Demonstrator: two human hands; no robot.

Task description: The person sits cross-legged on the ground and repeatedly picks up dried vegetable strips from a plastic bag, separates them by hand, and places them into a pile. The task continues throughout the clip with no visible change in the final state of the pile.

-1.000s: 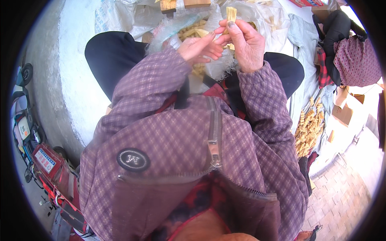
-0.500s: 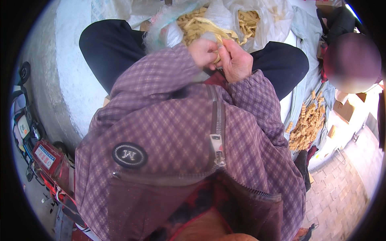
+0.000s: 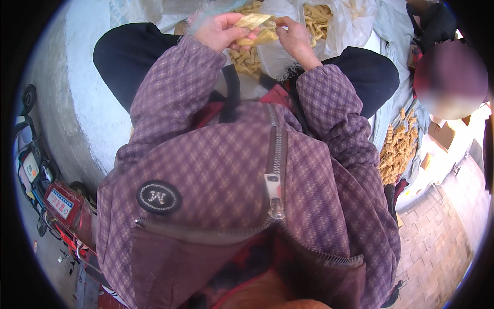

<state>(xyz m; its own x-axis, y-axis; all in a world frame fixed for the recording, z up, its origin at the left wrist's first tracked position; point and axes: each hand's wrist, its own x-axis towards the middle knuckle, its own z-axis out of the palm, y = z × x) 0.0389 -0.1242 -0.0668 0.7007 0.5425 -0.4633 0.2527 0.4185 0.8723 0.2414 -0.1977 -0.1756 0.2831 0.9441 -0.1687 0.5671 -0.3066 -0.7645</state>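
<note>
Between my raised hands is a looped, pale yellow, ribbon-like strip (image 3: 256, 20), its material unclear. My left hand (image 3: 218, 32) is closed on its left side, thumb and fingers pinching it. At its right end, the fingertips of my right hand (image 3: 297, 39) are pinched together on the strip. Below them lies a pile of similar yellow strips (image 3: 246, 63), partly hidden by the hands. More yellow strips (image 3: 317, 21) show in the mouth of a clear plastic bag (image 3: 354, 31), right of my right hand.
My bent knees in dark trousers (image 3: 128, 67) flank the bags. A person in a dark red hat (image 3: 450, 77) is close on the right, near curled brown strips (image 3: 399, 147) on a grey-blue cloth (image 3: 388, 49). A red vehicle (image 3: 69, 206) stands at the left.
My hands have moved apart and farther from my body, the left one shifting leftward. The strip, bunched between my fingers before, now shows as an open loop.
</note>
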